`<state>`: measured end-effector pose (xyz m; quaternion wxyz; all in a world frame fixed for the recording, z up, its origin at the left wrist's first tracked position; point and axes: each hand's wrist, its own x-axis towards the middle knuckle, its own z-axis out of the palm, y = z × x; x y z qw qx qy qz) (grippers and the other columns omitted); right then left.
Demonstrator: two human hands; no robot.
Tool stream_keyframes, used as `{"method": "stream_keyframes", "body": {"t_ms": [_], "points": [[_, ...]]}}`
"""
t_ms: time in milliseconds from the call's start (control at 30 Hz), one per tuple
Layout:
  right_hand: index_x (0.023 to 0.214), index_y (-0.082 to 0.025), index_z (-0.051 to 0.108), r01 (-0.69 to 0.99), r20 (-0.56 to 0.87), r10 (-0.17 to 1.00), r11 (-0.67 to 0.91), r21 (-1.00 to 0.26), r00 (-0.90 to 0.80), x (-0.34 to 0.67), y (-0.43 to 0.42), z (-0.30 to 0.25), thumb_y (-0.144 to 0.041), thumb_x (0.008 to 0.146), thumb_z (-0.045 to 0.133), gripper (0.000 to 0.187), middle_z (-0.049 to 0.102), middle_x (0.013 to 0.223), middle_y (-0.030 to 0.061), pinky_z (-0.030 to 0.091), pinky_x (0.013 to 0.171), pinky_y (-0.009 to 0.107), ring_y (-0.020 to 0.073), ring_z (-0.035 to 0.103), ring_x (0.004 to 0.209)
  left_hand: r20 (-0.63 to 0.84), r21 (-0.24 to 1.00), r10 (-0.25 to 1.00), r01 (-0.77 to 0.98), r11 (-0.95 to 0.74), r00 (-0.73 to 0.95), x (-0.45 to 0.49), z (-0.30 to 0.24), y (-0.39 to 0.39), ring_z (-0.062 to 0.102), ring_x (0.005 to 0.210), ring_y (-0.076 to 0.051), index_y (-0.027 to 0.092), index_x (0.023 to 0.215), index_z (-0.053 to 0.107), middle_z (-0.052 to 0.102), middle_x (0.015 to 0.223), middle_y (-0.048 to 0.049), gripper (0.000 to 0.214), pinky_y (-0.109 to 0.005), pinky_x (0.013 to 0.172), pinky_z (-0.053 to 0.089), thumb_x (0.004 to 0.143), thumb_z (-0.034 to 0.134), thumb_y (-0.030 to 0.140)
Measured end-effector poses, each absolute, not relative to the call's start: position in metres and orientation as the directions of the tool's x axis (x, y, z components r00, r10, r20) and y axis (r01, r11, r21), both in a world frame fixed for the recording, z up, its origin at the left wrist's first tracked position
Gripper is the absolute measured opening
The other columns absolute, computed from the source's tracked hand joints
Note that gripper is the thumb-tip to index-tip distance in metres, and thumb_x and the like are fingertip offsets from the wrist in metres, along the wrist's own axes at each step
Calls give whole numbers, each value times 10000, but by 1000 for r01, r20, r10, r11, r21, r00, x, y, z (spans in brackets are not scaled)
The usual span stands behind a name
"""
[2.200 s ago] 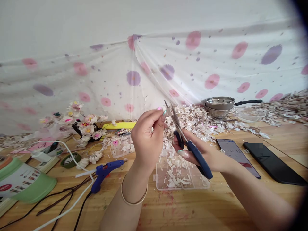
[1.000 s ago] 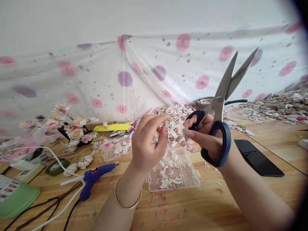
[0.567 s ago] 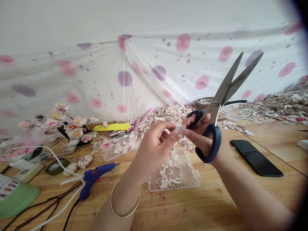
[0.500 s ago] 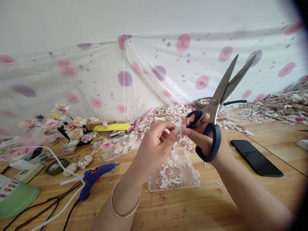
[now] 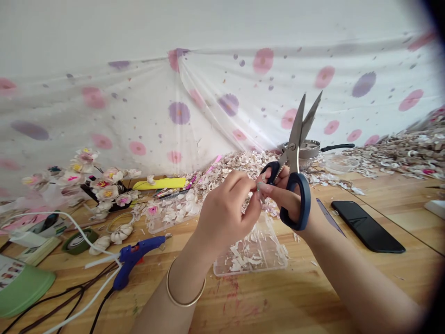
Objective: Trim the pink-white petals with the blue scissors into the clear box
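Observation:
Close in front of me, my left hand (image 5: 226,211) is closed in a pinch, its fingertips meeting those of my right hand (image 5: 285,192). The thin whitish piece between them is almost wholly hidden by the fingers now. Dark blue-handled scissors (image 5: 292,147) hang on my right hand, fingers through the loops, blades parted and pointing up. The right thumb and forefinger press together at the left fingertips. Below the hands lies a clear divided plastic box (image 5: 274,265) with white curled shavings (image 5: 239,258) in it.
Behind the hands rises a heap of pale scraps (image 5: 239,162). A blue glue gun (image 5: 135,255) with cords lies left, near fabric-like flowers (image 5: 107,190) and green tape (image 5: 78,241). To the right are a black phone (image 5: 368,226) and a metal pan (image 5: 309,147).
The scissors have swung more upright and moved left and lower with my right hand. My left hand has turned, its knuckles higher, and the whitish piece has gone out of sight between the fingertips.

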<state>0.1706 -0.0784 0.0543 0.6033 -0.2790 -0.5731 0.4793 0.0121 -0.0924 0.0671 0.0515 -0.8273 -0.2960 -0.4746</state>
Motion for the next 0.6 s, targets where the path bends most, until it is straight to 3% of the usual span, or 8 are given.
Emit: {"method": "stream_keyframes", "body": {"t_ms": [200,333,467,600], "points": [[799,-223,601,-341,451,869,369,-865,-204,172,-81,60,-307,788,705,135,521,681,-20,407,677,324,158,487,673,809,252,421,406,-879,410,11,65,-91,516,733,-142,186,916,557,527,873,-40,96,-278,617,468,882,534,273],[823,-238,621,-402,396,884,278,-872,-249,170,-84,61,-315,755,720,142,504,694,-16,414,636,323,162,480,649,794,327,429,292,-899,430,10,66,-89,511,786,-162,203,869,529,495,830,-31,152,-300,674,482,928,482,335],[798,-242,591,-431,366,871,207,-878,-327,167,-83,60,-345,722,721,182,509,658,-19,407,592,315,165,485,622,773,406,466,228,-885,430,9,65,-87,506,793,-184,216,834,511,493,812,-40,401,-337,699,488,982,318,535],[793,-225,570,-466,368,866,184,-865,-340,166,-80,59,-295,684,702,185,512,633,-28,395,578,306,150,474,587,738,493,531,204,-846,417,7,63,-87,499,767,-200,229,797,522,514,812,-60,607,-354,695,486,938,137,677]]}}
